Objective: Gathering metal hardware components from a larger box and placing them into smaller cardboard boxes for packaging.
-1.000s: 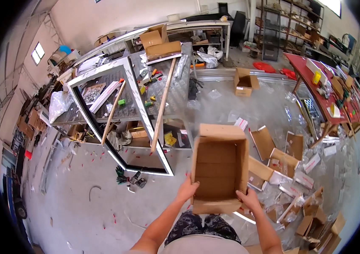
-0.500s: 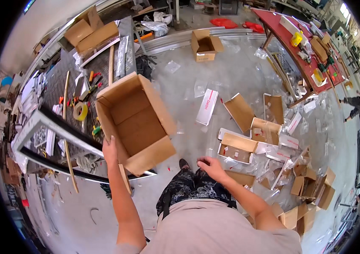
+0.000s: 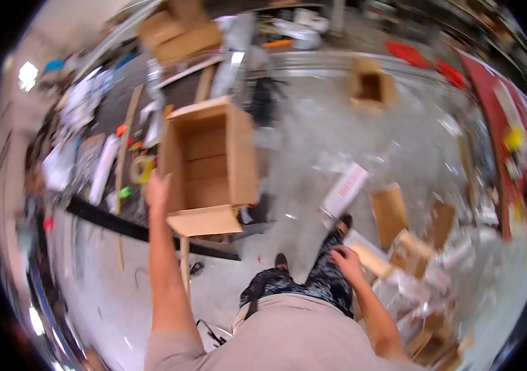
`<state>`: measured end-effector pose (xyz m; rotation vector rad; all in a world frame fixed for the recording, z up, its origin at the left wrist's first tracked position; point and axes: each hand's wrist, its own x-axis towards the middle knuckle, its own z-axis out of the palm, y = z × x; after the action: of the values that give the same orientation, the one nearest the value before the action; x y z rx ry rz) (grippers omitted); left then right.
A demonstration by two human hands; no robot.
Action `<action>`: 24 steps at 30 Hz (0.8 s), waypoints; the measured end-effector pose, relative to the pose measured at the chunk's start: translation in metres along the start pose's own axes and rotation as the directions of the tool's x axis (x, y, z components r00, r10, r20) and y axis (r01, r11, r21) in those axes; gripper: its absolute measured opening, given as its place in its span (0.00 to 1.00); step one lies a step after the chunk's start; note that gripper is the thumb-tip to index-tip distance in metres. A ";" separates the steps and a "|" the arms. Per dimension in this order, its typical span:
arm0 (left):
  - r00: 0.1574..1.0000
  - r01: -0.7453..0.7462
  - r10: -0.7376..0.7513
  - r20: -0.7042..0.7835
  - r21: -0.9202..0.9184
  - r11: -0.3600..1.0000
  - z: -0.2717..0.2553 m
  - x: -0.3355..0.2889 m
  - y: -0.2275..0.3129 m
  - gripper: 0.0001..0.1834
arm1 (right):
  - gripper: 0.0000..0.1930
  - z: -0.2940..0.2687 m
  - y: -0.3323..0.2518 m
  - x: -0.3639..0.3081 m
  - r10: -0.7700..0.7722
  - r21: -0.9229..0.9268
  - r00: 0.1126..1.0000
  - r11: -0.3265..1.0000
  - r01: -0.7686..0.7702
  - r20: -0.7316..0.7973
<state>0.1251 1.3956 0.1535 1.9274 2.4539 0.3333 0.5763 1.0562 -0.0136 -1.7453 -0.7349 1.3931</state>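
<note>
A cardboard box (image 3: 207, 157) with its top open and its inside bare is tilted toward me over the workbench's near side. My left hand (image 3: 159, 187) is closed on its left wall near the bottom corner, with one flap folded out beside the forearm. Lower right, my right hand (image 3: 345, 258) hangs by my thigh, its fingers loosely bent and apart, with nothing seen in them. Behind the box lies a dark-edged frame bar (image 3: 115, 219). A roll of yellow tape (image 3: 142, 169) rests on the bench to the left of the box.
A long white carton (image 3: 345, 188) lies on the floor ahead of my foot. Opened cartons and plastic wrap (image 3: 409, 290) are scattered to the right. Another cardboard box (image 3: 371, 86) stands farther off. A red table (image 3: 483, 93) is at the right; more cardboard (image 3: 186, 43) sits on the bench.
My view has swung left, so the floor things sit farther right. The box remains in my left hand and looks more upright. My legs have parted in a step.
</note>
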 end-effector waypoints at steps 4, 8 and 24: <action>0.954 0.128 -0.023 -0.299 0.336 0.933 -0.017 -0.027 0.068 0.36 | 0.12 -0.078 -0.059 0.048 0.028 0.051 0.999 0.998 -0.030 0.034; 0.905 -0.014 0.144 -0.401 0.311 0.950 -0.015 -0.037 0.118 0.31 | 0.11 -0.158 -0.064 0.107 -0.014 0.026 0.999 1.000 0.013 0.038; 0.975 0.051 -0.122 -0.183 -0.352 0.935 -0.013 0.059 0.245 0.22 | 0.14 -0.093 -0.295 0.300 -0.123 -0.138 0.872 0.968 0.211 0.473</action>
<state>0.3442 1.5043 0.2149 1.7062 2.3788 0.9320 0.7448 1.4397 0.0871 -1.4455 -1.2810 1.6819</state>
